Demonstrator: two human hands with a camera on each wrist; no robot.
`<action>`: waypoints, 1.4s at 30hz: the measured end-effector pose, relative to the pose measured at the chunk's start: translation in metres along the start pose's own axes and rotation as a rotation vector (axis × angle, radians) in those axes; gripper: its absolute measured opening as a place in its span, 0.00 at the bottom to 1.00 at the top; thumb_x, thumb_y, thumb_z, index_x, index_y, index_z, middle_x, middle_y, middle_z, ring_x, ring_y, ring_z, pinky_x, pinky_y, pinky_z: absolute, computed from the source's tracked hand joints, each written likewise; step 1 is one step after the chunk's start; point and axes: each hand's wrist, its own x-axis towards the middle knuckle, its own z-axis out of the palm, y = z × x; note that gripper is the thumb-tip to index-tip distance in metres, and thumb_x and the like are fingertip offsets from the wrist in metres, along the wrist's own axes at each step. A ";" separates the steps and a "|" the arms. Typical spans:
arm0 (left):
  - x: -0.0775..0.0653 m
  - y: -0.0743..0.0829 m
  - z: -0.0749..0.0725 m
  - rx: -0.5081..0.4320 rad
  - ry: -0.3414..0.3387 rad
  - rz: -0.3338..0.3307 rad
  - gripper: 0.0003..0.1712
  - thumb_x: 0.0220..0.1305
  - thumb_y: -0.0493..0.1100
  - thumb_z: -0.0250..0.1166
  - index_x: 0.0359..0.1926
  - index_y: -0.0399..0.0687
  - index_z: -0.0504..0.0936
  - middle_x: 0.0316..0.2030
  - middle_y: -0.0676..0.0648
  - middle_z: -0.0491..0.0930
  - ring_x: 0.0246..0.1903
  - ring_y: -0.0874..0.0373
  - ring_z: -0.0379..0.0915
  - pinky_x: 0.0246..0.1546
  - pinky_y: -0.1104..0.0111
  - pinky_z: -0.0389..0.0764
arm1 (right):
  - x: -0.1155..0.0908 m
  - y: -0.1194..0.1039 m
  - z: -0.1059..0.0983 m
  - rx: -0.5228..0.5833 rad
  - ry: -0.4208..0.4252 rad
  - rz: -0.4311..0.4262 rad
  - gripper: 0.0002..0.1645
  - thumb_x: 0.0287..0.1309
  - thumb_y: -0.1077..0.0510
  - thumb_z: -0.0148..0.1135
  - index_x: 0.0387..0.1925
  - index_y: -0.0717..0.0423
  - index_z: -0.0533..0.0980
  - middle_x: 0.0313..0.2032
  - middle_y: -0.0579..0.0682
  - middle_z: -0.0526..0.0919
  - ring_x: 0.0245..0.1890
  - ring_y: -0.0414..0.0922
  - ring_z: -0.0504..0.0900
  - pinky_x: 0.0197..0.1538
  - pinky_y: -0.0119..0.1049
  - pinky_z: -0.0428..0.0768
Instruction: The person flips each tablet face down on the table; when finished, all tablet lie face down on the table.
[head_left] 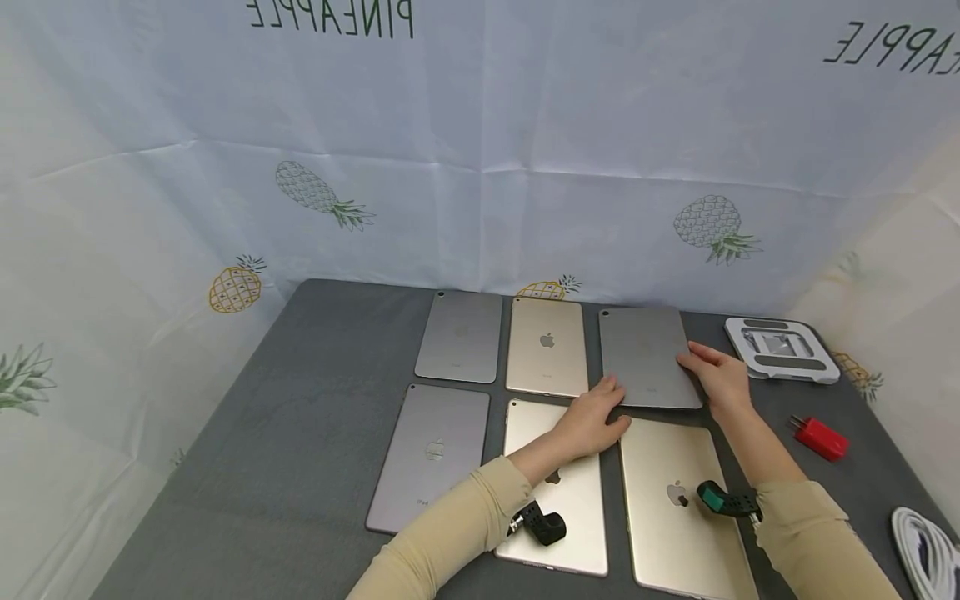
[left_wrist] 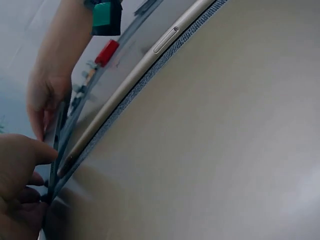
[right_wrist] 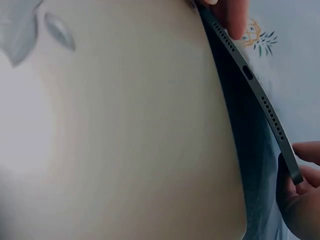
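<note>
A dark grey tablet (head_left: 647,357) is at the back right of the table, back face up, with a round camera in its far left corner. My left hand (head_left: 592,421) grips its near left corner, reaching across a pale gold tablet (head_left: 558,508). At the right side my right hand (head_left: 720,379) pinches the same grey tablet near its corner. In the right wrist view the tablet's edge (right_wrist: 272,117), with speaker holes and a port, runs between both hands. A larger gold tablet (head_left: 682,508) lies just in front, beneath my right wrist.
More tablets lie left: a grey one (head_left: 459,337), a gold one (head_left: 547,346) and a purplish-grey one (head_left: 431,450). Along the right side are a white and grey stand (head_left: 782,350), a red plug charger (head_left: 822,438) and a coiled white cable (head_left: 926,550). A pineapple-print curtain (head_left: 487,167) hangs behind.
</note>
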 end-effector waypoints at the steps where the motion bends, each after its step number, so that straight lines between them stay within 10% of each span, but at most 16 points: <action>1: 0.000 0.000 0.000 0.007 -0.005 0.004 0.30 0.72 0.46 0.54 0.69 0.35 0.66 0.70 0.36 0.59 0.71 0.50 0.51 0.68 0.68 0.56 | 0.000 0.002 -0.001 -0.016 -0.012 -0.008 0.35 0.68 0.51 0.57 0.70 0.61 0.62 0.69 0.63 0.63 0.68 0.55 0.64 0.64 0.41 0.70; 17: 0.000 0.004 0.002 0.165 -0.041 0.064 0.27 0.74 0.45 0.52 0.68 0.35 0.68 0.69 0.35 0.61 0.71 0.47 0.52 0.68 0.68 0.56 | -0.003 0.008 -0.002 -0.457 -0.026 -0.134 0.31 0.70 0.54 0.50 0.68 0.68 0.63 0.60 0.71 0.71 0.61 0.69 0.66 0.59 0.61 0.69; 42: 0.001 0.003 0.006 0.297 -0.051 0.034 0.29 0.75 0.53 0.50 0.69 0.40 0.67 0.70 0.39 0.61 0.72 0.51 0.50 0.68 0.70 0.57 | -0.019 0.006 0.006 -0.595 -0.035 -0.418 0.32 0.61 0.62 0.51 0.61 0.82 0.63 0.51 0.78 0.70 0.47 0.68 0.73 0.48 0.62 0.72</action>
